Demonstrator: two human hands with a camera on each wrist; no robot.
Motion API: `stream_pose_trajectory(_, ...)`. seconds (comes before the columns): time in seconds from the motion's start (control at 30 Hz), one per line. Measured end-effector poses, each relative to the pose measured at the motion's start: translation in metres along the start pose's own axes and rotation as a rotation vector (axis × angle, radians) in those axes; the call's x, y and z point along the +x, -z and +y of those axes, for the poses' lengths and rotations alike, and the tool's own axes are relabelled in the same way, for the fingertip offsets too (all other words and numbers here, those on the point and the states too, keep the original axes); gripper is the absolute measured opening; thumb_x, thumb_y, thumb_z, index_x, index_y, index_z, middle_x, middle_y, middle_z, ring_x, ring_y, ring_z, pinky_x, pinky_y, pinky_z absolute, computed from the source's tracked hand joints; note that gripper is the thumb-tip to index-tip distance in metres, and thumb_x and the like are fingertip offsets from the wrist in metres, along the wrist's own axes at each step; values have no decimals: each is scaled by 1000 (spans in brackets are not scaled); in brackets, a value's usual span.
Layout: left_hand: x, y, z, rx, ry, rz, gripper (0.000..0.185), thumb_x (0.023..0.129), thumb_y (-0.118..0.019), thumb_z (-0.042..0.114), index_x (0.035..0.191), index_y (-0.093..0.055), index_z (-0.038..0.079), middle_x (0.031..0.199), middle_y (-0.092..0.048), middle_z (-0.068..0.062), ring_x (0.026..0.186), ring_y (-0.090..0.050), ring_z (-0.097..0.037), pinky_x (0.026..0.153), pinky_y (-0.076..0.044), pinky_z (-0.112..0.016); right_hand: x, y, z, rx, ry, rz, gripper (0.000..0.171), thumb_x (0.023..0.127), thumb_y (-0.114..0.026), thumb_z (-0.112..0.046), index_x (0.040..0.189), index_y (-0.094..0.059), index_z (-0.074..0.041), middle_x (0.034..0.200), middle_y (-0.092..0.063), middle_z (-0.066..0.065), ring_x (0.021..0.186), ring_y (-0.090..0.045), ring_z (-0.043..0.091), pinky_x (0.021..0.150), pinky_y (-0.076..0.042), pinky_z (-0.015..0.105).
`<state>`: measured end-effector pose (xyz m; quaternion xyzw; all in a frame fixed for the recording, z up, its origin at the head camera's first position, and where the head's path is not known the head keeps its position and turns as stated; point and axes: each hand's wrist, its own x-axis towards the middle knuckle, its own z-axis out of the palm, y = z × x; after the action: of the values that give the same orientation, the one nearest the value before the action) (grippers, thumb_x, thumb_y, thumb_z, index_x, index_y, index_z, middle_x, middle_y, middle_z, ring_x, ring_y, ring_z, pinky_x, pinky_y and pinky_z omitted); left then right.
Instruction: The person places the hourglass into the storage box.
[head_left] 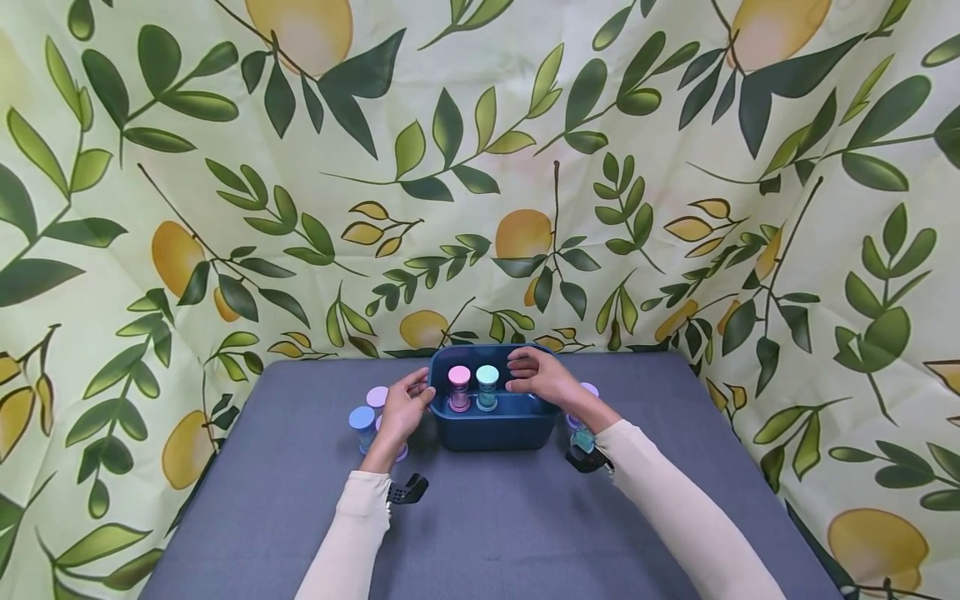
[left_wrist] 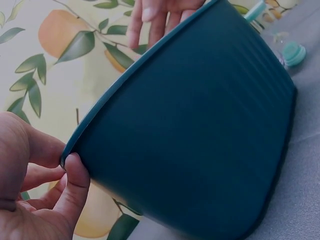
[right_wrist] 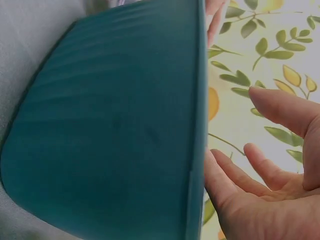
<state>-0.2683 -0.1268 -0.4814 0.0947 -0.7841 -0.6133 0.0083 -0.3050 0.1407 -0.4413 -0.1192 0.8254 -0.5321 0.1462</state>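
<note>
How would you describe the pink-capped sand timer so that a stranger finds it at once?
On the grey table stands a dark blue tub between both hands. Two sand timers stand inside; the pink-capped sand timer is the left one, beside the mint-capped sand timer.

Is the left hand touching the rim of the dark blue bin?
Touching. In the left wrist view the left hand has its thumb tip pressed against the rim at the corner of the bin, no gap showing.
</note>
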Motion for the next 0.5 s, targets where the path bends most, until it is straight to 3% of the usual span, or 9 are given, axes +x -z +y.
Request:
stream_pose_trajectory(0.3, 0, 0, 1, -10, -12, 2, 48, 95, -60, 11, 142, -51, 10, 134, -57, -16, 119, -57, -30, 90, -57, -39, -20, 10, -6, 52, 85, 21, 58, 88, -73, -16, 136, -47, 0, 142, -52, 25, 131, -52, 35, 106, -47, 48)
stream_pose_trajectory(0.5, 0, -1, -2, -37, -65, 2, 46, 94, -61, 5, 139, -53, 3, 130, -59, -20, 118, -57, -32, 89, -56, -47, -37, 20, -2, -4, 118, 82, 52, 89, -71, -12, 135, -49, -1, 140, -53, 24, 129, -53, 36, 101, -51, 46)
